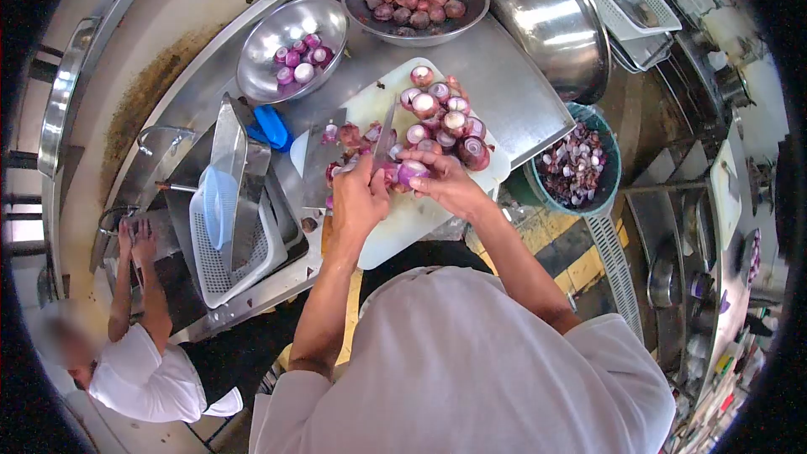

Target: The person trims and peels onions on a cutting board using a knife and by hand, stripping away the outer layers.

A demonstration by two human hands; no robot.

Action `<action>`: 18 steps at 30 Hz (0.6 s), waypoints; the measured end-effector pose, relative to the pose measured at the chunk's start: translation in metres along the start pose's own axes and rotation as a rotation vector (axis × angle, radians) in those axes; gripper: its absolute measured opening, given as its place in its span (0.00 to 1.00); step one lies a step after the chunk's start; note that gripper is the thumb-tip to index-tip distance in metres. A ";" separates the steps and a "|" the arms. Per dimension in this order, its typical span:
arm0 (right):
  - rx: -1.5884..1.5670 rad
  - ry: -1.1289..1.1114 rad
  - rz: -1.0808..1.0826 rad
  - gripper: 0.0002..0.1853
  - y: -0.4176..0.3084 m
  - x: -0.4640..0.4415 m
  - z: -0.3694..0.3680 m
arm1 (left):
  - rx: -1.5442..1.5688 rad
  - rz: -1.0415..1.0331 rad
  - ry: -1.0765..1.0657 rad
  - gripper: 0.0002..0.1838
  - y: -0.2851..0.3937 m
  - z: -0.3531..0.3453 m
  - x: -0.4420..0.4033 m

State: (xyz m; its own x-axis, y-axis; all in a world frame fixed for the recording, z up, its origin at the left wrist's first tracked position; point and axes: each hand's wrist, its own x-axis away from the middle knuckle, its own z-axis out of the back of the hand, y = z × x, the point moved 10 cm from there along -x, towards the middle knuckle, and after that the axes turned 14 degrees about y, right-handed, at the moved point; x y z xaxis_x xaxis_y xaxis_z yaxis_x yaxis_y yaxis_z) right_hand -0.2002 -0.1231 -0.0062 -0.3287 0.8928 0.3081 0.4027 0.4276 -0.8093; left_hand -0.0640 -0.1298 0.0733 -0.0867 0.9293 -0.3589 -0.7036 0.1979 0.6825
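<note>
My left hand [359, 195] is closed around a knife, whose blade [386, 133] points away from me over the cutting board [395, 240]. In my right hand [454, 189] is a red onion [412, 171], gripped between the fingers close to the blade. The knife's handle is hidden in my left hand. A pile of red onions [454, 124] with cut ends lies on the board beyond my right hand. Onion trimmings [351, 136] lie at the left, by a broad metal blade [321, 147] resting on the board's left side.
Behind the board stand a steel bowl of peeled onions [252, 67] and a bowl of unpeeled ones [357, 21]. At right are a large steel pot [546, 0] and a bin of peelings [618, 164]. Left are a blue object [271, 126], a white basket [206, 265] and another person [143, 370] at a sink.
</note>
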 end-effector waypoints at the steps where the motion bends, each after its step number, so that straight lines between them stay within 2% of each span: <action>1: 0.000 -0.001 0.000 0.29 0.000 0.000 0.001 | -0.001 0.000 0.001 0.07 -0.001 -0.001 -0.002; 3: -0.056 -0.032 -0.020 0.30 -0.001 0.002 0.002 | -0.026 0.001 0.099 0.08 -0.005 0.008 -0.008; 8: -0.293 -0.118 -0.122 0.28 -0.009 0.004 0.003 | -0.032 0.157 0.037 0.12 -0.023 0.016 -0.011; 10: -0.385 -0.125 -0.187 0.27 -0.006 0.002 0.001 | 0.089 0.454 -0.144 0.13 -0.052 -0.006 0.004; 11: -0.398 -0.032 -0.212 0.25 0.003 -0.003 0.010 | 0.090 0.456 -0.135 0.13 -0.063 -0.009 0.008; 14: -0.427 0.125 -0.263 0.23 0.024 -0.019 0.027 | 0.020 0.211 -0.016 0.15 -0.062 0.002 0.010; 16: -0.440 0.184 -0.300 0.21 0.032 -0.028 0.024 | 0.083 0.448 -0.057 0.19 -0.066 0.012 0.020; 18: -0.402 0.309 -0.269 0.22 0.034 -0.054 0.018 | 0.088 0.398 -0.032 0.20 -0.079 0.018 0.023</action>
State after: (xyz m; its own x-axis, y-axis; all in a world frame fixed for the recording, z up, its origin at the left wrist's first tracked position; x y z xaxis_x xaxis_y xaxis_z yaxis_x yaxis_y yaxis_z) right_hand -0.1840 -0.1593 -0.0592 -0.2242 0.7193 0.6575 0.6527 0.6119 -0.4468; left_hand 0.0024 -0.1184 0.0228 -0.3173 0.9476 -0.0371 -0.5565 -0.1544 0.8164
